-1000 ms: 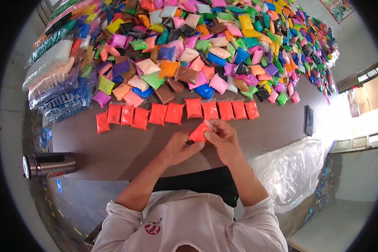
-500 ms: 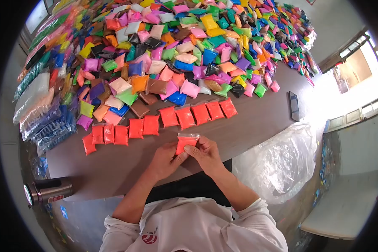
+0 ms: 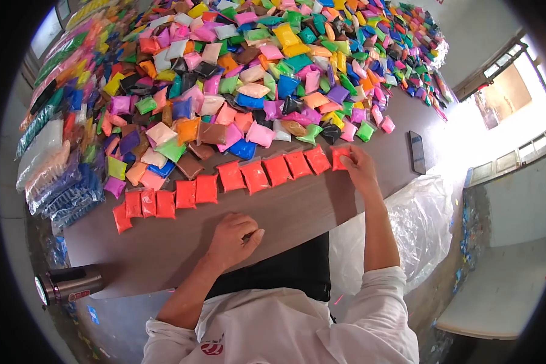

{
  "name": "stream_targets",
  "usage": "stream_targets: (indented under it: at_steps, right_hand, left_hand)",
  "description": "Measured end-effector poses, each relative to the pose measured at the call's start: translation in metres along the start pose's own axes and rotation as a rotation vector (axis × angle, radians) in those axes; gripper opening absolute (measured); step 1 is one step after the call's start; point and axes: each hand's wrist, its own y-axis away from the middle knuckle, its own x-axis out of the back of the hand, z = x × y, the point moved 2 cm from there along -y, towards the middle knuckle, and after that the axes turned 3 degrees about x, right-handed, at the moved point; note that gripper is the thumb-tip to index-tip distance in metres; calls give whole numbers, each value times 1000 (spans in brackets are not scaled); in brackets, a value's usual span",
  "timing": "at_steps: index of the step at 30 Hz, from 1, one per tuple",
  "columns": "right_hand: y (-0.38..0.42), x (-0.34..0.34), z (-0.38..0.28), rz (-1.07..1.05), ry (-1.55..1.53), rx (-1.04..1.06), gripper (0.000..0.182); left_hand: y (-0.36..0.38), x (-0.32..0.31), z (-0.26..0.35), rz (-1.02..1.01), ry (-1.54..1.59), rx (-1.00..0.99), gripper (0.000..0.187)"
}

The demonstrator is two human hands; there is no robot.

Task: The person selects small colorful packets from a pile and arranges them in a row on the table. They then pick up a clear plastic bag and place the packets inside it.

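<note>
My right hand (image 3: 361, 171) grips a small red packet (image 3: 340, 156) by its right side, at the right end of a row of similar red packets (image 3: 256, 177). The packet lies close beside its neighbour in the row. Closer to my body, my left hand (image 3: 233, 238) rests by the front of the table with its fingers loosely curled in, and nothing shows in it. The row runs slantwise across the brown table (image 3: 273, 209), lower at the left and higher at the right. Each packet is a flat, clear-wrapped pouch with red filling.
Behind the row rises a big heap of coloured packets (image 3: 249, 91). Stacked clear bags (image 3: 73, 182) stand at the left. A steel flask (image 3: 73, 284) lies near the left front edge. A phone (image 3: 417, 151) is on the right, above crumpled plastic sheeting (image 3: 415, 230).
My right hand has carried the red packet from in front of my body up to the row's right end. My left hand has let go of it and moved slightly left and down.
</note>
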Motion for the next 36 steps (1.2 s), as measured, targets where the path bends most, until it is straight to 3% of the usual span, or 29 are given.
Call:
stream_targets:
  at_steps: [4,7,20,22,25,28,32,36]
  right_hand:
    - [-1,-9,2,128,17,135,32]
    - [9,-9,-11,313,163,123,31]
    - [37,-50,-57,245,366,363,18]
    - [39,-51,-58,283,286,352,17]
    - [32,-35,-41,354,2,132,18]
    - [33,-21,-41,333,16,34,22]
    - [34,-34,-39,270,294,266,30]
    - [39,-40,-38,257,356,268,32]
  left_hand:
    - [-1,0,1,8,-6,7,17]
    - [-1,-1,1,19,-7,-4,16]
    - [-1,1,2,20,-23,-9,16]
    - [1,-1,1,44,-10,-14,16]
    - [1,0,1,37,-5,-17,15]
    - [0,1,2,51,-2,-19,15]
    - [0,1,1,26,6,-25,15]
    - [-1,1,3,31,-37,-24,13]
